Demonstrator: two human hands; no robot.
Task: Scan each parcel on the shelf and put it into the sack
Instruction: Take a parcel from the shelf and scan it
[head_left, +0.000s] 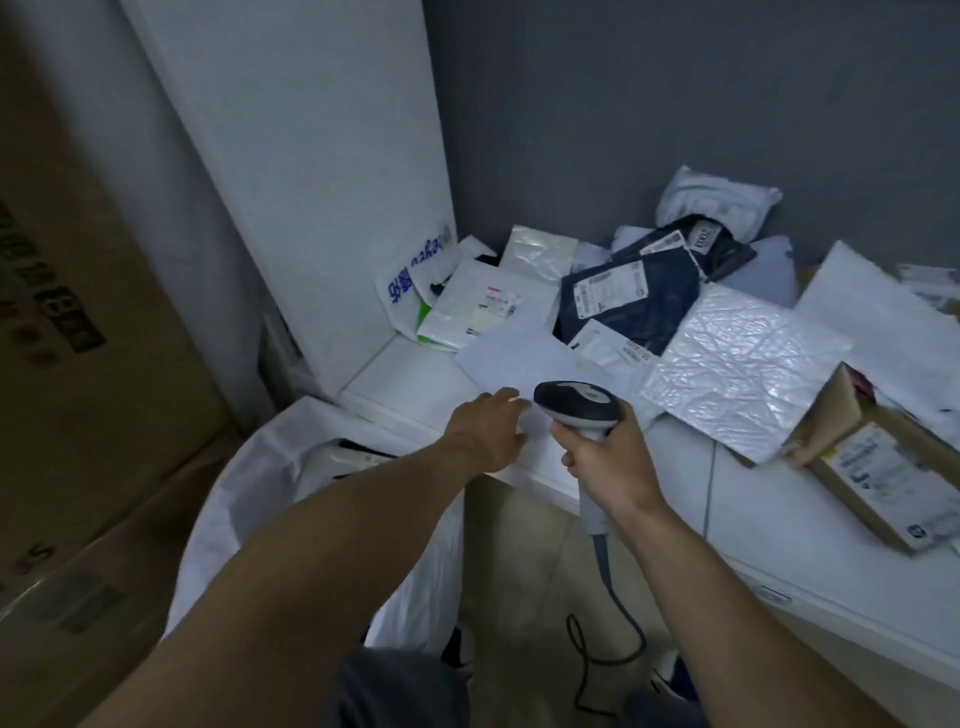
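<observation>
Just beyond the scanner (579, 405) lies a flat white parcel (519, 358), its near corner at the left hand (488, 431), fingers loosely spread; the right hand (608, 467) grips the scanner, sack (249, 493) lower left of it.

in the middle of the frame the left hand (485, 434) reaches forward, fingers on the near corner of a flat white parcel (511, 358); blur there makes it hard to say whether they pinch it. just to its right the right hand (605, 467) grips the handle of a scanner (579, 408), whose cable (613, 597) trails down toward the bottom edge. the white shelf (753, 519) runs across the right half, piled with a dark blue parcel (639, 301), a silver mailer (743, 364) and a cardboard box (893, 467) at the right edge. the white sack (291, 467) stands open at lower left, beside brown cartons (78, 364).
</observation>
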